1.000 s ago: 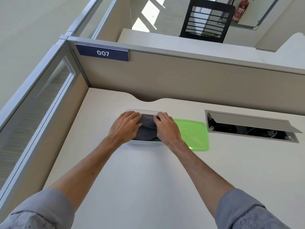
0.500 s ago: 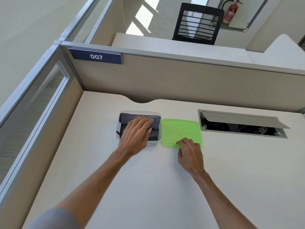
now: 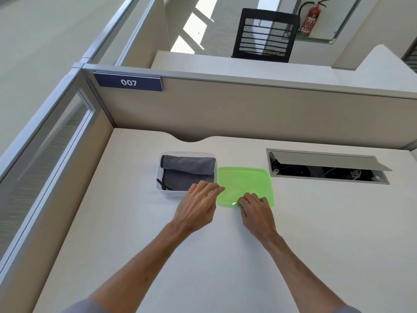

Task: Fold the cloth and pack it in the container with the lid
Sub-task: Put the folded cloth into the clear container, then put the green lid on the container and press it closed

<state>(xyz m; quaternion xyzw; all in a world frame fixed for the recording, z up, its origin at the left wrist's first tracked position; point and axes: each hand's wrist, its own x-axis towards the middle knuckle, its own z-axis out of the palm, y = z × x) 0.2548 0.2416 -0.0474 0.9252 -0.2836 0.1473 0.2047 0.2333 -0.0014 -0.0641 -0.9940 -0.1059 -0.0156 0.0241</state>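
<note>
- Our left hand has come off the folded grey cloth, which now sits uncovered in the clear container just beyond it; the fingers are loosely spread, gripping nothing.
- Our right hand now curls its fingers over the green lid's near edge; whether it has a firm pinch we cannot tell.
- We judge only closing remains.

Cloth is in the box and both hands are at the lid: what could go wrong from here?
The cloth bulges near the container rim, so it may get pinched and stop the lid seating. The lid lies flat on the desk; the right hand and left hand may slide it rather than lift.
</note>
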